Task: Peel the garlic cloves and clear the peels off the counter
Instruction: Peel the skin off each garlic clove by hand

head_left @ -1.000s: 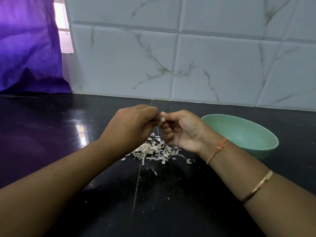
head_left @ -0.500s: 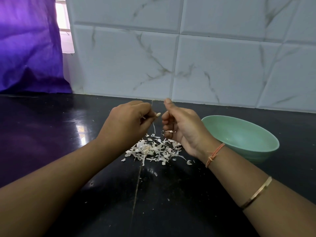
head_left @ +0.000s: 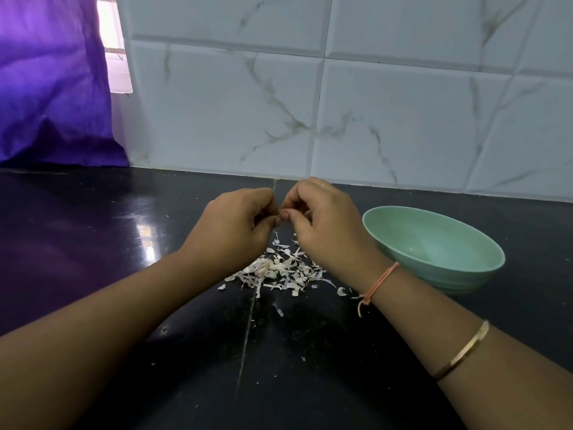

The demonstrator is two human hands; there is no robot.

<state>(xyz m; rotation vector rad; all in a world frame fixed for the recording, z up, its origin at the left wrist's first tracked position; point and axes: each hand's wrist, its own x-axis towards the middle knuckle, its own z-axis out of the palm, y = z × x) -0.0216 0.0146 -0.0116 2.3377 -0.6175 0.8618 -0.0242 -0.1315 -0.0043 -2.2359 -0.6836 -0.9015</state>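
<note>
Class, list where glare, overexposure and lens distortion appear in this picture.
Head view: window blown out white; its glare mirrors on the counter left of the left hand; wide-angle lens bows the tile lines; peels look sharp; clove hidden in the fingers.

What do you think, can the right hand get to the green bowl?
Probably yes. The right hand is close beside the green bowl, with nothing standing between them. Its curled fingers seem busy on a hidden garlic clove, though.

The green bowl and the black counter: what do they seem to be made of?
Green bowl: likely plastic or melamine, pale green, evenly coloured, with a soft, dull sheen. Counter: probably polished black stone, such as granite; it reflects light like a mirror and shows a thin seam.
</note>
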